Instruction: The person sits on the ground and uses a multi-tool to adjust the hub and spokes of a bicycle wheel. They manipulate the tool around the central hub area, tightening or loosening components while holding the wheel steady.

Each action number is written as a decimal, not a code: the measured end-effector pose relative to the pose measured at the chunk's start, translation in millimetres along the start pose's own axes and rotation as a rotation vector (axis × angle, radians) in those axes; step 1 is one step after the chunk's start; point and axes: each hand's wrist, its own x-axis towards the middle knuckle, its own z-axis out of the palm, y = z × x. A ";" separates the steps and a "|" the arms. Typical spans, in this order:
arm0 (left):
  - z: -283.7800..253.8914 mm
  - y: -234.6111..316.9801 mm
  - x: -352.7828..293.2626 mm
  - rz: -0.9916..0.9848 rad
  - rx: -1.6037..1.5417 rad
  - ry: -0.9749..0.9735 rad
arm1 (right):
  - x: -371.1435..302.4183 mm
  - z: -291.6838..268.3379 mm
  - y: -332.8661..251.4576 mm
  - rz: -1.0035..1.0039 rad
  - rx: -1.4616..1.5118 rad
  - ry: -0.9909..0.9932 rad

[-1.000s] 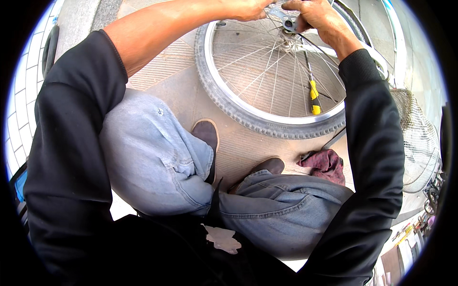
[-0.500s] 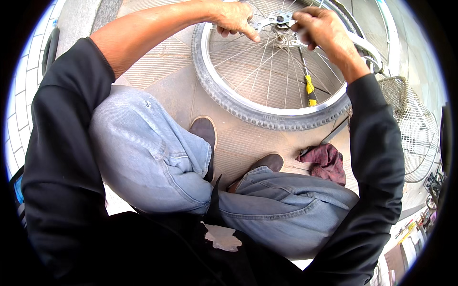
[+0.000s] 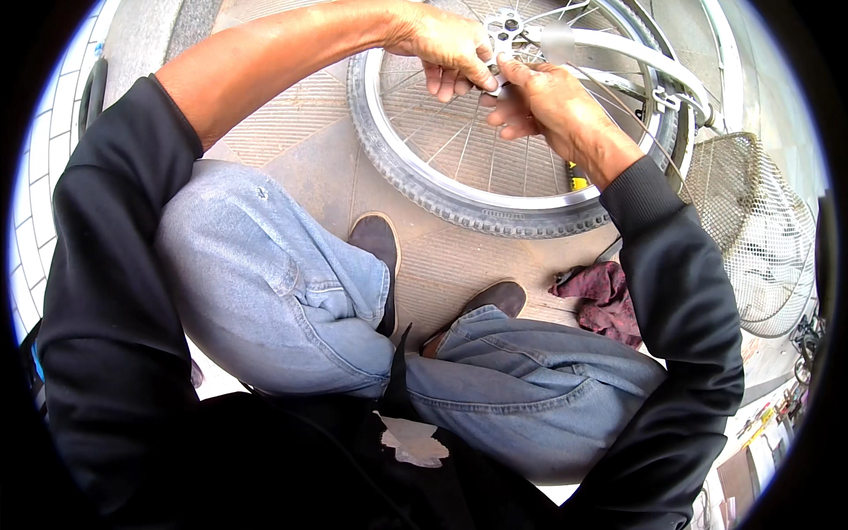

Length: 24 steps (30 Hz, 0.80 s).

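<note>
A flat silver multi-hole wrench is above the hub area of a bicycle wheel, which lies before me. My left hand pinches the wrench's near end between thumb and fingers. My right hand meets it there, its thumb and forefinger closed on the same end and its other fingers bent below. My hands partly cover that end and many of the spokes. A yellow and black handle shows past the rim, mostly hidden by my right hand and wrist.
White frame tubes run right from the wheel's middle. A wire basket stands at the right. A dark red cloth lies on the paving beside my right shoe. Small tools lie at the far right edge.
My right hand has moved left and nearer to me, to meet my left hand at the wrench. The wrench has turned from sideways to pointing toward me. The yellow handle is now more covered.
</note>
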 end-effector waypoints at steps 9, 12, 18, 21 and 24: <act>-34.0 3.2 15.8 0.016 0.063 0.066 | -12.0 -24.3 -13.3 -0.052 -0.043 0.237; -49.5 -5.2 12.7 0.036 0.027 0.303 | -11.2 -25.7 -13.9 -0.093 -0.060 0.282; -41.3 -5.3 22.4 0.212 0.135 0.495 | -15.3 -28.1 -18.9 -0.129 -0.222 0.371; -37.2 -15.4 32.8 0.338 0.185 0.514 | -12.5 -31.3 -23.2 -0.167 -0.367 0.413; -32.0 -11.8 37.0 0.380 0.216 0.525 | -4.6 -45.8 -24.6 -0.200 -0.573 0.501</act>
